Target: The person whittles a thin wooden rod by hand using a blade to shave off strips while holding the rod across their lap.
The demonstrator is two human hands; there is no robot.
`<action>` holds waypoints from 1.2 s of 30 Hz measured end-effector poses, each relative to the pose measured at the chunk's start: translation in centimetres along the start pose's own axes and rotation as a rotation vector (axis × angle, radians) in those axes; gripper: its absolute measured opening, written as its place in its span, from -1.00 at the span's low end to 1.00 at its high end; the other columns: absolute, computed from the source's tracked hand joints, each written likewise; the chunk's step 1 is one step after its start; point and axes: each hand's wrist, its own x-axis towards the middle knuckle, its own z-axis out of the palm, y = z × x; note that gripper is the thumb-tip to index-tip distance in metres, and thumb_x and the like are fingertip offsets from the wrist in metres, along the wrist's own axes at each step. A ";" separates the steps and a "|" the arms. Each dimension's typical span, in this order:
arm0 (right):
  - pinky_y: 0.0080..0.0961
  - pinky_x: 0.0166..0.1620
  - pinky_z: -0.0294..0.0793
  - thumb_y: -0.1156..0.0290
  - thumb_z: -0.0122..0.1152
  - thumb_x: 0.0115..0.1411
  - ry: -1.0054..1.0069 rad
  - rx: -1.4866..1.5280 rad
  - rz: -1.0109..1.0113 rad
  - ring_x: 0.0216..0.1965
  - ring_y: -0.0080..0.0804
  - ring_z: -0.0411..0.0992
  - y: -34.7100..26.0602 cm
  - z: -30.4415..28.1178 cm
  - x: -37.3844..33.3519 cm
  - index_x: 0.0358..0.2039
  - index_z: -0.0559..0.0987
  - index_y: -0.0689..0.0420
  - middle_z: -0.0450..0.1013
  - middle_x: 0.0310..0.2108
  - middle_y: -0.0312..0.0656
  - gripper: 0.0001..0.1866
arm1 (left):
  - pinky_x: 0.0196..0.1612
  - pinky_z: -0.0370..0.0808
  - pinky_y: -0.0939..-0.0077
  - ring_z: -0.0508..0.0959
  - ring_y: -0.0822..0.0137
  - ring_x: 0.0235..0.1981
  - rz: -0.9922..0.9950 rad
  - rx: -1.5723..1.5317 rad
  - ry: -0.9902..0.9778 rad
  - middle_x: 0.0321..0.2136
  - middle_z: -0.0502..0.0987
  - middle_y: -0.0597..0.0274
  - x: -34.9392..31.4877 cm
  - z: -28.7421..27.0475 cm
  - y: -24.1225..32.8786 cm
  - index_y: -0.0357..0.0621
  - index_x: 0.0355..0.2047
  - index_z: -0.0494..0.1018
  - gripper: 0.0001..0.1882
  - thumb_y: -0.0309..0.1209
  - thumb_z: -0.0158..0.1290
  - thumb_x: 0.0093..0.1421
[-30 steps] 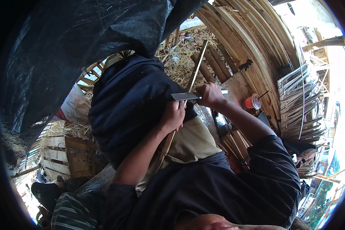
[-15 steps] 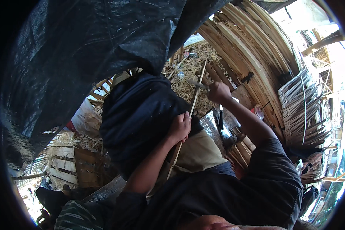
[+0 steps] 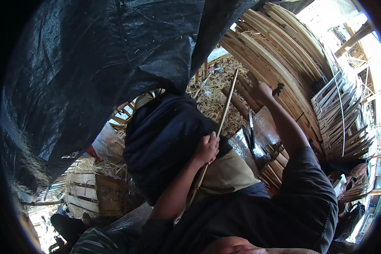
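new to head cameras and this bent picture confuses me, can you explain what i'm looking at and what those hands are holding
There's no machine, just a person's bare hands. The camera sits on their head, looking down; its fisheye lens bends straight edges near the rim.

The left hand grips a long, thin, pale strip slanting across the lap. The right hand is raised beyond it, to the right; whether it holds anything is hard to tell.

A knife seems to rest on the shiny surface between the strip and the right forearm. Curly shavings lie further ahead, with long wooden slats stacked to the right. Dark cloth covers one leg.
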 end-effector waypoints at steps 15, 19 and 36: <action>-0.14 -0.23 0.57 0.21 0.19 0.03 -0.165 0.090 -0.400 -0.36 -0.01 0.58 -2.5 2.6 -12.8 -0.42 0.66 0.06 0.55 -0.50 0.01 -0.78 | -0.81 0.05 0.72 0.10 0.64 -0.80 -0.209 -0.440 -0.203 -0.69 0.14 0.48 -0.1 -1.2 1.2 -0.04 -0.36 0.29 -0.67 -0.07 -0.16 0.41; -0.11 -0.32 0.53 0.29 0.22 -0.10 -0.153 0.000 -0.545 -0.40 0.02 0.55 -2.4 4.6 -11.5 -0.52 0.61 0.07 0.53 -0.53 -0.03 -0.85 | -0.64 0.17 0.66 0.17 0.67 -0.66 0.211 0.303 -0.060 -0.63 0.18 0.54 0.9 0.5 -0.6 -0.08 -0.40 0.29 -0.78 -0.34 0.12 0.27; -0.30 -0.22 0.61 0.18 0.21 0.06 0.055 -0.090 0.006 -0.20 -0.25 0.62 6.6 3.0 5.9 -0.28 0.64 0.19 0.62 -0.28 -0.05 -0.66 | -0.69 0.16 0.61 0.18 0.67 -0.71 0.203 0.372 -0.003 -0.68 0.18 0.51 0.0 0.5 -0.4 -0.08 -0.45 0.29 -0.77 -0.30 0.05 0.28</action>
